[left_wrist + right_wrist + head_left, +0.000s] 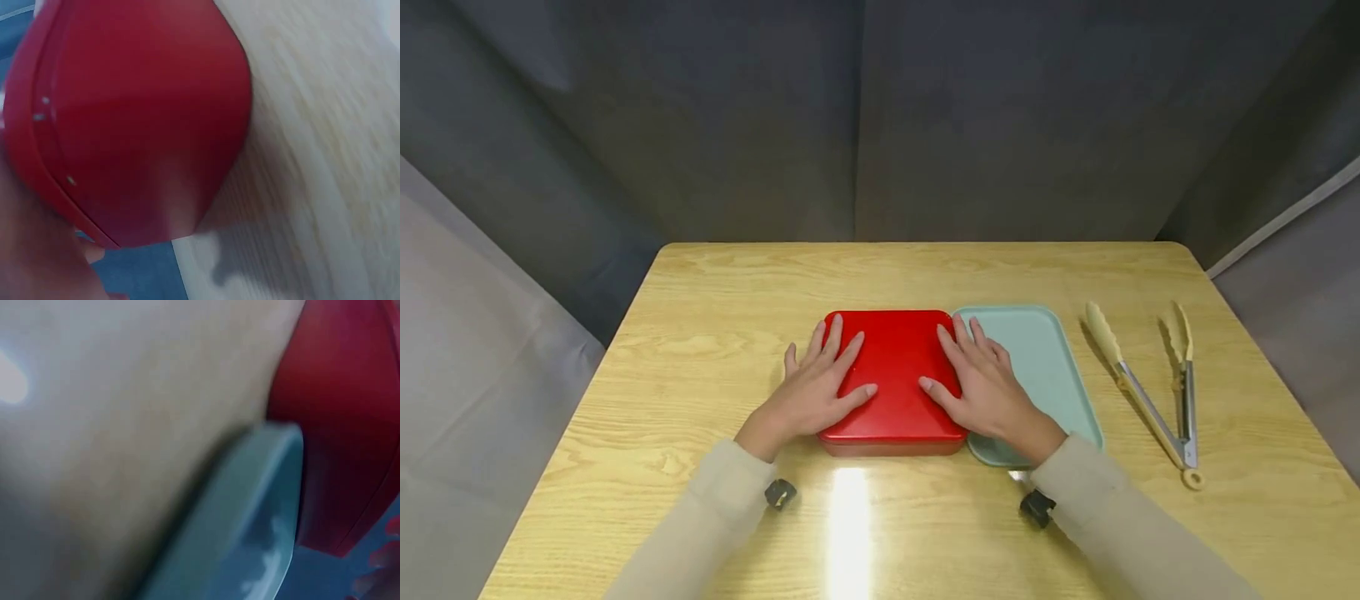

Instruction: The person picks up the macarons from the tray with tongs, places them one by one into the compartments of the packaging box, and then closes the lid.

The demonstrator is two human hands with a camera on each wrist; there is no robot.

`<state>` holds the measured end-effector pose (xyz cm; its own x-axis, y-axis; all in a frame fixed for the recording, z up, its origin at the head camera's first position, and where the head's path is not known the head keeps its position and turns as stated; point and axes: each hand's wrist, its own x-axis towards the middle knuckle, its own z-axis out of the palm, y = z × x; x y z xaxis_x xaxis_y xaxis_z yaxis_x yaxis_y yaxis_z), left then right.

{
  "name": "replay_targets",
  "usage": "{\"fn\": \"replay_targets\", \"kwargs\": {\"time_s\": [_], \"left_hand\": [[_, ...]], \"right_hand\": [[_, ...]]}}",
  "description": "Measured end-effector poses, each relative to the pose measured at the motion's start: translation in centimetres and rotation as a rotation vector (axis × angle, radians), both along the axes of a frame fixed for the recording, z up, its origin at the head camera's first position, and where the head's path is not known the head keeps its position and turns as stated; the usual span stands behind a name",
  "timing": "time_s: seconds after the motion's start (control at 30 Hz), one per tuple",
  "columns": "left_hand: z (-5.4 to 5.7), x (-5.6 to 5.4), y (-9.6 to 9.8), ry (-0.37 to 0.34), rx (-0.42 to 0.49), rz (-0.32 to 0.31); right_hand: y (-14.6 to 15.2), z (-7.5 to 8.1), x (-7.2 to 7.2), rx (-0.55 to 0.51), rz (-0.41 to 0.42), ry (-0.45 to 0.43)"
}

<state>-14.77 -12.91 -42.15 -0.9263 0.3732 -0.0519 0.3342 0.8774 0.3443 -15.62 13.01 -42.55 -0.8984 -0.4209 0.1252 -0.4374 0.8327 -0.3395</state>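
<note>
A red lidded box (895, 375) sits in the middle of the table, its lid on and the seam showing in the left wrist view. On the left edge of the lid my left hand (816, 387) rests with spread fingers. My right hand (988, 379) lies on the lid's right edge, fingers spread and pointing away from me, partly over the pale green tray (1037, 350). That tray stands close against the box's right side, and its raised rim (250, 487) shows in the right wrist view.
Tongs (1187, 446) with cream tips and metal arms lie spread on the right side of the wooden table (700, 333). Grey curtains (850, 125) hang behind the table and along both sides. A bright light reflection falls on the table in front of the box.
</note>
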Motion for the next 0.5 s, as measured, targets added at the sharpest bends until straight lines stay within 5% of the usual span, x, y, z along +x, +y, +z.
{"fn": "replay_targets", "kwargs": {"time_s": [0.5], "left_hand": [[-0.8,-0.3,0.6,-0.016,-0.066,0.043]], "right_hand": [[0.2,-0.7,-1.3,0.198,0.06,-0.005]]}}
